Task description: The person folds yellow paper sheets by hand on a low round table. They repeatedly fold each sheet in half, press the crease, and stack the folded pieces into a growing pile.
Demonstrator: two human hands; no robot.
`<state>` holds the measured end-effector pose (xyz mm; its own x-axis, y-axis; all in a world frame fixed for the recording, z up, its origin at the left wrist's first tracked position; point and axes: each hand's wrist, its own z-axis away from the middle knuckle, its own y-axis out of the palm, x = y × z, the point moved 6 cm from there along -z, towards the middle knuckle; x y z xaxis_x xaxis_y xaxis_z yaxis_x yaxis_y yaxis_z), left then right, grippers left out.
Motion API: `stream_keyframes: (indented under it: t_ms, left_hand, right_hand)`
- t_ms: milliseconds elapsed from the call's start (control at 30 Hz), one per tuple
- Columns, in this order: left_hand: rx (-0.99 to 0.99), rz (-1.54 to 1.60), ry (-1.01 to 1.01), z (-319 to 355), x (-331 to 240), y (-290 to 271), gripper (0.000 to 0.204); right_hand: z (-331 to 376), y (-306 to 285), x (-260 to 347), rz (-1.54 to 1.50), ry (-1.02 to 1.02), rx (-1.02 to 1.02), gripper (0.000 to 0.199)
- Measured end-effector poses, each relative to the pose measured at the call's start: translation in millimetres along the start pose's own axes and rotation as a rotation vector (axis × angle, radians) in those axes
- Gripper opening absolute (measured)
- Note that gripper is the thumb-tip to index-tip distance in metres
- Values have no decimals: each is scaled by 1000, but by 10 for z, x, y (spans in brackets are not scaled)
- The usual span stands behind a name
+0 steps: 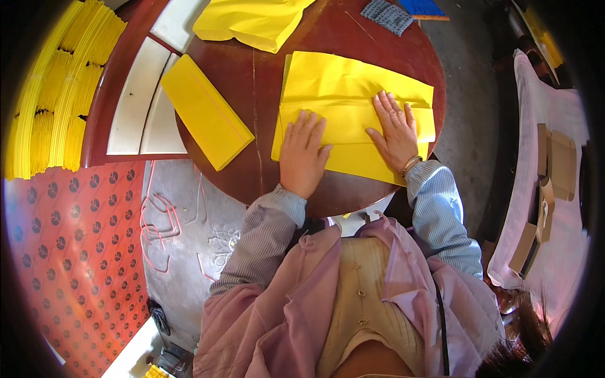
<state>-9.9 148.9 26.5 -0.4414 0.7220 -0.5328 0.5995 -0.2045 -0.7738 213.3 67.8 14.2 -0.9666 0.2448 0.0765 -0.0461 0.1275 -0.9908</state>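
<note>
Yellow sheets, of paper or thin cloth, lie on the round red-brown table in front of me, with a fold running across them. My left hand rests flat on their left part, fingers stretched out. On the right part my right hand lies with its palm down, fingers out and thumb apart; a bangle circles its wrist. Both hands press on the yellow material without gripping it. To the left lies a narrow folded yellow piece. Another yellow piece lies at the table's far side.
Tall stacks of folded yellow pieces stand at the far left, above a red patterned panel. A grey textured pad sits at the table's far right. Opened cardboard boxes rest on a pink cloth to the right. Pink cord trails on the floor.
</note>
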Motion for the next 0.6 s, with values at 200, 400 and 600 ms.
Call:
stream_keyframes:
  t_ms: [200,400,600]
  left_hand:
    - [-57,41,39,-38,143,0,52]
    - [-48,-155,15,-130,46,114,56]
    - [2,-280,-24,-220,33,338,69]
  right_hand:
    - [185,-30,-221,-3,60,-47,67]
    - [341,-141,-20,103,52,-76,66]
    - [178,26,262,6,-44,-33,63]
